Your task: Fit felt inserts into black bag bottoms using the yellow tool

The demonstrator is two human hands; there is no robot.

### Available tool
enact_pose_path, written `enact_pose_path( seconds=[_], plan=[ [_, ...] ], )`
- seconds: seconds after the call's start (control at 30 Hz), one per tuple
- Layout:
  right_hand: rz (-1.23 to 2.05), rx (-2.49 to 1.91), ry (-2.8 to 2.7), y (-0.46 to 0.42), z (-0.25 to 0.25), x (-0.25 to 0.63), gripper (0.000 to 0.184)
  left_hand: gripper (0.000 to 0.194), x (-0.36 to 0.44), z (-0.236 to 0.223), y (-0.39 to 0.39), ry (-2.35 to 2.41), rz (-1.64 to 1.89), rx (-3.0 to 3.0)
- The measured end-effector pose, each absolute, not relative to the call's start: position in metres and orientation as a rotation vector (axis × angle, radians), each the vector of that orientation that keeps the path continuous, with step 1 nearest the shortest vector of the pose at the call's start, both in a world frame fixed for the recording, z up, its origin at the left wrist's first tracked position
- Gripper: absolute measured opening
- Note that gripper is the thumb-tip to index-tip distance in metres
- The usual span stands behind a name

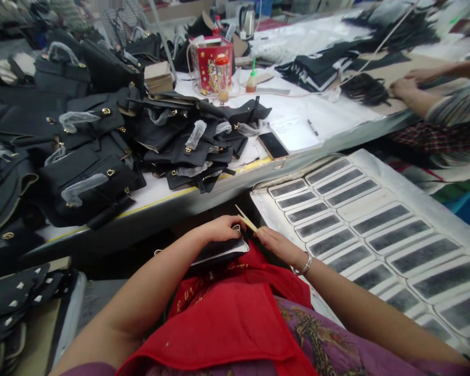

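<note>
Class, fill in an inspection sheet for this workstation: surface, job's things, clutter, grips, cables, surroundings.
Surface: white worktable, yellow edge strip.
Job's things: black flat piece on red cloth in the lap; thin pale stick.
Clutter: black bag parts piled up, red box, glue bottle, phone, pen.
Grips: left hand on the piece; right hand pinching the stick.
Cables: nothing seen.
Surroundings: drying board with dark strips; another person's hands opposite.

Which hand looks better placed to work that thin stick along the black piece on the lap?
Probably the right hand: its fingers pinch the stick, tip over the black piece. The left hand rests on that piece, steadying it.
</note>
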State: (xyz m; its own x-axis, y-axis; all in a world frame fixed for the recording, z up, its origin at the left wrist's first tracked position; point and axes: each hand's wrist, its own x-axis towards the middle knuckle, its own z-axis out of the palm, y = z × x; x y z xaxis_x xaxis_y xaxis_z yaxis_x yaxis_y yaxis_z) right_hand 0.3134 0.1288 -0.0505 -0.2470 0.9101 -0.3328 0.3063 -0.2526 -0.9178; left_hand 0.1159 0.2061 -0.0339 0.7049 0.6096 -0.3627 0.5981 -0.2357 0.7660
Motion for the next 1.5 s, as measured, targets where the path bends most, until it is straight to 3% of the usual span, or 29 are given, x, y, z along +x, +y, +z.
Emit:
enact_pose_path(
  seconds=[0.13,0.27,0.5,0.73,0.9,1.03,1.13,1.5],
  plan=[
    [0.952,-1.832,-2.099,0.131,-0.046,0.334,0.047,0.041,0.115,-0.036,0.204,0.982,0.088,1.815],
    [0.504,-2.009,-2.408,0.137,-0.037,0.329,0.044,0.05,0.114,-0.037,0.202,1.056,0.077,1.692],
    [0.726,-2.036,-2.393,0.17,-0.035,0.296,0.05,0.066,0.111,-0.046,0.203,1.081,0.105,1.663],
    [0.374,-2.034,-2.493,0.177,-0.046,0.276,0.05,0.064,0.111,-0.038,0.204,1.144,0.101,1.672],
    [0.294,-1.918,-2.632,0.179,-0.044,0.272,0.046,0.093,0.107,-0.049,0.207,1.151,0.152,1.496],
    [0.304,-1.917,-2.671,0.181,-0.04,0.271,0.044,0.105,0.097,-0.049,0.208,1.014,0.206,1.184],
    [0.32,-1.901,-2.694,0.182,-0.037,0.27,0.043,0.098,0.09,-0.044,0.212,0.972,0.294,1.006],
    [0.251,-1.703,-2.805,0.181,-0.038,0.274,0.042,0.035,0.102,-0.059,0.208,1.035,0.471,0.889]
  ],
)
